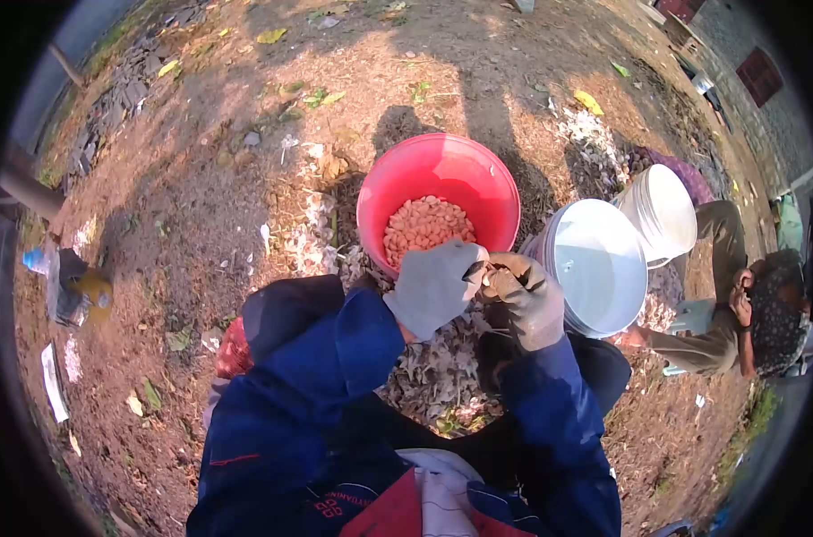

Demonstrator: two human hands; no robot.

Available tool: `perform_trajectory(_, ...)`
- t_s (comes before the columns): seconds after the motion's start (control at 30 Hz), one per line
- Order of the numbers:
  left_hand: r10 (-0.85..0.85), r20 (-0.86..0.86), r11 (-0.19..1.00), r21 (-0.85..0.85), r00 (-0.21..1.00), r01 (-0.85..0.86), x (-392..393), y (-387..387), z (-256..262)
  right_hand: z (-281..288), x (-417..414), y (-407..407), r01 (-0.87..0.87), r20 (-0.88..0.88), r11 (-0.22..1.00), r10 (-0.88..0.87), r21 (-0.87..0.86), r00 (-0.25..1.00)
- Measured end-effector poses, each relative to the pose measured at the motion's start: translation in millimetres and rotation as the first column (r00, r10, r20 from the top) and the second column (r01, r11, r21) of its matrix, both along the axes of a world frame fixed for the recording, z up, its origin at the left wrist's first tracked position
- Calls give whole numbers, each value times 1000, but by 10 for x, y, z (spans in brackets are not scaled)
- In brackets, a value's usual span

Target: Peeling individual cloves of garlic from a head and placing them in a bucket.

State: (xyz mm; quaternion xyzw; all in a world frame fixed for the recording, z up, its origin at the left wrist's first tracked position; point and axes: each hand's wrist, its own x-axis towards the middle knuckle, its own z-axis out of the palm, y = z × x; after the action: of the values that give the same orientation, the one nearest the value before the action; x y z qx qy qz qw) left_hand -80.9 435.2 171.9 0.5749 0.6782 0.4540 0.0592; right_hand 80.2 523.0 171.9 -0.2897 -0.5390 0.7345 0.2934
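Observation:
In grey work gloves, my left hand [440, 285] and my right hand [529, 299] meet fingertip to fingertip over the near rim of a red plastic bucket [440, 151]. Pinched between them is a small pale piece, apparently a garlic clove [488, 276], mostly hidden by the fingers. Many peeled cloves [426, 225] cover the bottom of the bucket. Below my hands, a heap of dry garlic skins [433, 372] lies on the ground between my legs.
Right of the bucket stand a white bucket [598, 268] and another white bucket [663, 208]. A person [729, 302] sits beyond them at the right. A red mesh bag [234, 352] is by my left leg. A bottle [36, 262] lies far left on leaf-strewn dirt.

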Motion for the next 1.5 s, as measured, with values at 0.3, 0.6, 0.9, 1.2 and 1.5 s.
perform_trajectory(0.3,126,53,984,124,991,-131,-127,71,83,129,-37,-60,-40,189,976,-1,214,982)
perform_trajectory(0.6,165,939,985,-175,302,5,-338,-27,430,-123,-264,187,-1,194,936,-71,351,978)
perform_trajectory(0.9,-16,945,999,32,325,-44,-133,53,69,76,-409,-211,127,122,957,-163,260,979)
perform_trajectory(1.2,171,713,976,-218,680,-16,-42,62,192,55,-276,-165,117,185,930,-191,348,964)
perform_trajectory(1.5,136,694,991,-102,708,-90,82,140,87,-62,-262,-211,152,46,754,-235,639,971)
